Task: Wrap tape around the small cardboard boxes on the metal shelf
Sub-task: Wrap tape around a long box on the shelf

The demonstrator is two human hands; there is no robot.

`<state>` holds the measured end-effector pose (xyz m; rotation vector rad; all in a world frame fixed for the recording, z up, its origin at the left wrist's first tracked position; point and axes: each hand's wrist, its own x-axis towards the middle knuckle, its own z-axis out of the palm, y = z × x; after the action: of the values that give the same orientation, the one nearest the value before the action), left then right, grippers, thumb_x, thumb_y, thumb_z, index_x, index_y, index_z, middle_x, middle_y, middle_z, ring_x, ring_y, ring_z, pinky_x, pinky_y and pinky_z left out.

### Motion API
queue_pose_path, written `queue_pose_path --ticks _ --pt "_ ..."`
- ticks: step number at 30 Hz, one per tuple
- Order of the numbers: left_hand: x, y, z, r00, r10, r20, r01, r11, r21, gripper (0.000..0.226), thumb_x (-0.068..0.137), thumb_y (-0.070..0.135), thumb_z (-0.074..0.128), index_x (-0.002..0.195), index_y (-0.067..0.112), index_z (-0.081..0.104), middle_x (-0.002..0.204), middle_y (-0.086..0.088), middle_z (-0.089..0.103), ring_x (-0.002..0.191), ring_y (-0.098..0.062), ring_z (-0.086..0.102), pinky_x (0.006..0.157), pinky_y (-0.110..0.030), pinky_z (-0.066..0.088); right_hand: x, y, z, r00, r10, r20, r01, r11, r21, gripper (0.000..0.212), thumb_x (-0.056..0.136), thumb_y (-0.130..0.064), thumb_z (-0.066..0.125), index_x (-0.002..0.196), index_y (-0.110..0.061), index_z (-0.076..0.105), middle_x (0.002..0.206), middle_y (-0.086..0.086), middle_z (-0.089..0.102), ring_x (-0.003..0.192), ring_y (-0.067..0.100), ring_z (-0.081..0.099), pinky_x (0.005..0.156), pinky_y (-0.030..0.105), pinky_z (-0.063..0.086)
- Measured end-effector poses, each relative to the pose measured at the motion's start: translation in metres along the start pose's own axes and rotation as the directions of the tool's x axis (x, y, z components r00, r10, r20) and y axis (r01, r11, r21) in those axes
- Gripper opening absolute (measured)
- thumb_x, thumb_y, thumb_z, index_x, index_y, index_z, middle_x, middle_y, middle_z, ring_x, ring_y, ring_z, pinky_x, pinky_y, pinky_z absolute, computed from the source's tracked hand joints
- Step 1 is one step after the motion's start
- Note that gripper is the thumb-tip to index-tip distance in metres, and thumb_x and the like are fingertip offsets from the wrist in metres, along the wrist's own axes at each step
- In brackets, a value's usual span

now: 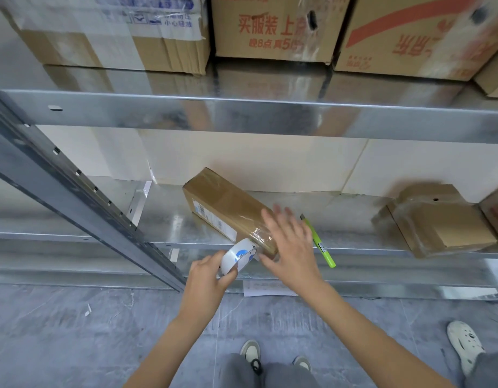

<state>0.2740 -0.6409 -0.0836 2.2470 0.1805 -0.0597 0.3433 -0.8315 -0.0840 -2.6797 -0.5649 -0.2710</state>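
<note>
A green utility knife [320, 243] lies just right of the hand. Large printed cartons [273, 29] sit above it; a paper sheet [267, 288] lies just below on the grey floor [74, 331].

A long box [228, 212] lies at mid-frame on the lower shelf [163, 219], its near end at the front edge; the tape roll [238, 256] sits just lower left of that end, a marker [320, 243] just right; another box [438, 222] rests at far right; large cartons [270, 29] stand on the upper shelf [242, 116] across the frame's top.
</note>
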Motion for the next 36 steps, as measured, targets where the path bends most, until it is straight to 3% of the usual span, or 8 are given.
queue_pose_path --ticks 3,6,10,13,17,22,30,36 --pt "-0.003 0.006 0.0 0.999 0.05 0.014 -0.05 0.999 -0.023 0.017 0.089 0.039 0.066 0.1 0.025 0.065 0.084 0.004 0.061 0.092 -0.023 0.055 0.077 -0.035 0.049 0.007 0.012 -0.016 0.957 0.174 0.231 -0.258 0.877 0.406 0.093 0.072 -0.035 0.081 0.149 -0.033 0.03 0.145 -0.002 0.033 0.133 0.01 0.036 0.109 0.025 0.033" --pt "-0.008 0.022 -0.006 0.989 0.121 0.082 -0.108 0.983 -0.148 0.023 0.074 0.057 0.072 0.086 0.04 0.061 0.081 0.011 0.061 0.086 -0.008 0.056 0.072 -0.015 0.043 0.011 0.015 -0.019 0.941 0.217 0.259 -0.331 0.75 0.572 0.088 0.069 -0.024 0.086 0.144 -0.033 0.041 0.127 -0.003 0.042 0.109 0.005 0.05 0.09 0.014 0.044" --pt "0.005 0.049 -0.015 0.986 0.154 0.068 -0.11 0.895 -0.432 0.029 0.077 0.062 0.068 0.097 0.041 0.065 0.087 0.011 0.068 0.082 -0.003 0.062 0.069 -0.012 0.046 0.016 0.018 -0.014 0.825 0.3 0.478 -0.564 0.459 0.686 0.077 0.071 -0.019 0.085 0.139 -0.028 0.051 0.131 -0.001 0.053 0.113 0.013 0.058 0.094 0.031 0.052" --pt "0.035 0.064 -0.008 0.983 0.168 0.075 -0.115 0.877 -0.466 0.02 0.09 0.05 0.062 0.095 0.031 0.065 0.082 0.015 0.064 0.08 -0.002 0.058 0.07 -0.013 0.044 0.023 0.024 -0.01 0.709 0.372 0.6 -0.689 0.182 0.701 0.062 0.079 -0.019 0.079 0.136 -0.022 0.054 0.122 0.001 0.065 0.1 0.015 0.068 0.075 0.032 0.059" --pt "0.082 0.079 0.015 0.989 0.074 0.128 -0.015 0.91 -0.413 0.026 0.098 0.031 0.057 0.087 0.008 0.062 0.074 -0.002 0.061 0.073 -0.018 0.056 0.074 -0.04 0.049 0.027 0.028 0.003 0.779 0.512 0.362 -0.616 0.519 0.592 0.079 0.075 -0.034 0.082 0.141 -0.012 0.047 0.129 0.0 0.056 0.118 0.015 0.056 0.099 0.035 0.047" --pt "0.11 0.083 0.021 0.99 0.073 0.12 -0.002 0.86 -0.511 0.031 0.102 0.031 0.049 0.077 0.013 0.054 0.059 -0.001 0.052 0.061 -0.018 0.053 0.067 -0.032 0.043 0.028 0.019 0.017 0.834 0.287 0.471 -0.456 0.839 0.297 0.154 0.04 -0.07 0.082 0.154 -0.016 -0.005 0.161 0.0 0.007 0.147 0.013 0.006 0.119 0.038 0.017" --pt "0.094 0.07 0.006 0.993 0.036 0.114 0.007 0.934 -0.358 0.045 0.097 0.045 0.051 0.078 0.004 0.058 0.047 0.006 0.05 0.051 -0.011 0.051 0.063 -0.025 0.043 0.029 0.015 0.024 0.867 0.304 0.395 -0.432 0.853 0.294 0.146 0.042 -0.065 0.083 0.153 -0.009 0.006 0.153 0.004 0.022 0.142 0.017 0.021 0.115 0.032 0.029" --pt "0.047 0.044 -0.021 0.992 0.023 0.125 -0.001 0.985 -0.173 0.033 0.095 0.055 0.049 0.081 0.03 0.064 0.055 0.008 0.052 0.057 -0.012 0.05 0.064 -0.031 0.045 0.028 0.011 0.022 0.866 0.313 0.389 -0.438 0.85 0.293 0.147 0.042 -0.066 0.084 0.154 -0.011 0.005 0.154 0.002 0.02 0.142 0.016 0.021 0.114 0.032 0.031"
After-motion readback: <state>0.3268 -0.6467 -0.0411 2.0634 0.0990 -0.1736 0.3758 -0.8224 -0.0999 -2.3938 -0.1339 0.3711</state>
